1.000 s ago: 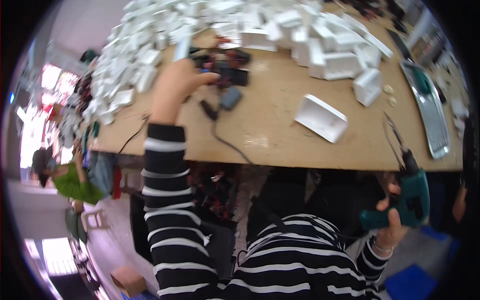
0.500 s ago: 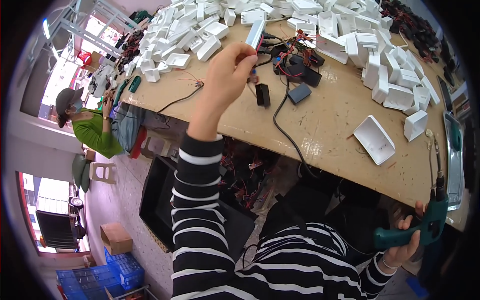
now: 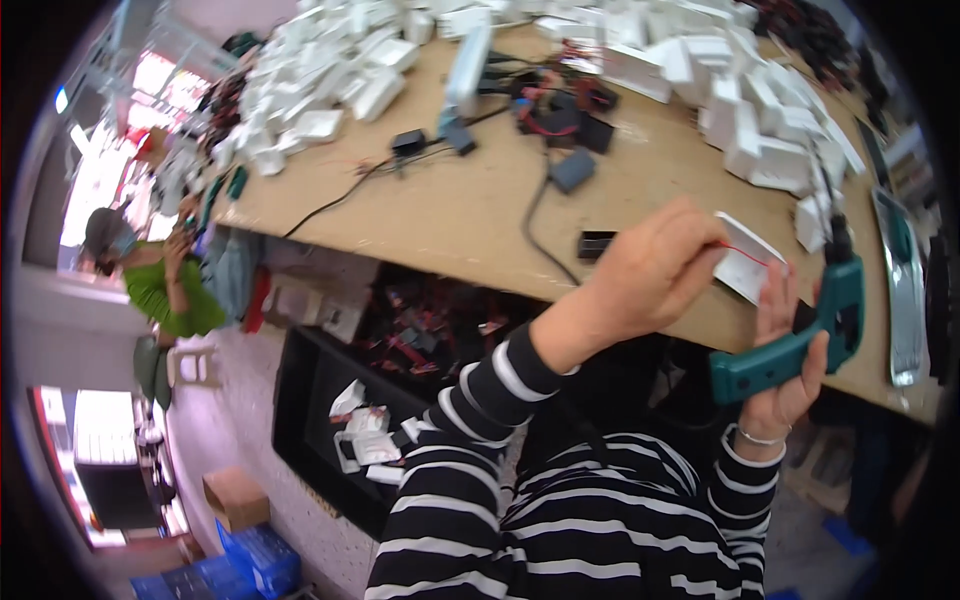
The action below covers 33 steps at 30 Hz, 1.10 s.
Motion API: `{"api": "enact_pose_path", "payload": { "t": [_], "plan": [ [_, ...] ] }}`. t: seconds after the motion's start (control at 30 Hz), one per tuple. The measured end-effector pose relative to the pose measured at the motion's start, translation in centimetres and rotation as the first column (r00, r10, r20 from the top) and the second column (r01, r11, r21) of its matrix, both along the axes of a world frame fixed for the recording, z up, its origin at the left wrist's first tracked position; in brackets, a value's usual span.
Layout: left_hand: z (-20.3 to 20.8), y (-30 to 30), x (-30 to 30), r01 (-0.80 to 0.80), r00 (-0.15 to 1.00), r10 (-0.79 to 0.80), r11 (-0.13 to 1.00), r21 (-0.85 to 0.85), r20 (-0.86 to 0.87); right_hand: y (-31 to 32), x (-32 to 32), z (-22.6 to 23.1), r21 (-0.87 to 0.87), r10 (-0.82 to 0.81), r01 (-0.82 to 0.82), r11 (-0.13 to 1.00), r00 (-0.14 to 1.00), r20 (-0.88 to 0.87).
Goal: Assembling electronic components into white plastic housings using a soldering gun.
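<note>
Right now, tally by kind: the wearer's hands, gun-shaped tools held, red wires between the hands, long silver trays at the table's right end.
Left hand and right hand: 2
Green gun-shaped tool: 1
Red wire: 1
Long silver tray: 1
Total: 5

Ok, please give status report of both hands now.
Left hand pinches red wire. Right hand grips green gun-shaped tool. Open white case behind wire.
</note>
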<state>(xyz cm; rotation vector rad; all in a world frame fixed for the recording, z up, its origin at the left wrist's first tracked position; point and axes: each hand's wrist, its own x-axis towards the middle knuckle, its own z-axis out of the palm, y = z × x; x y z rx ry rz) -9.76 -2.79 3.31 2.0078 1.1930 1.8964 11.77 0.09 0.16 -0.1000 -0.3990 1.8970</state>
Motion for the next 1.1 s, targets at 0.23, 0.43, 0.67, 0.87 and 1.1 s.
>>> {"api": "enact_pose_path", "payload": {
  "t": [0.23, 0.43, 0.67, 0.87, 1.1],
  "plan": [
    [2.1, -2.0, 1.1, 0.173, 0.984, -0.162, 0.838, -0.517, 0.067, -0.5, -0.9, 1.3, 0.024, -0.086, 0.082, 0.996, 0.945, 0.315],
    [0.1, -1.3, 4.6, -0.104, 0.923, -0.052, 0.920, -0.377, -0.381, -0.2, -0.6, 1.0, 0.046, -0.070, 0.056, 0.997, 0.924, 0.375],
    [-0.7, -1.1, 5.6, 0.040, 0.999, -0.030, 0.861, -0.508, 0.028, -0.6, 1.3, 1.1, 0.065, -0.104, 0.083, 0.994, 0.876, 0.472],
    [-0.9, -1.1, 5.7, 0.007, 1.000, 0.006, 0.834, -0.552, 0.023, -1.8, 1.6, 1.2, 0.015, -0.045, 0.043, 0.999, 0.882, 0.470],
    [-1.3, -0.8, 6.4, -0.065, 0.969, -0.038, 0.913, -0.402, -0.243, -2.5, 1.4, 1.3, -0.009, -0.042, 0.051, 0.999, 0.896, 0.442]
  ]
}}
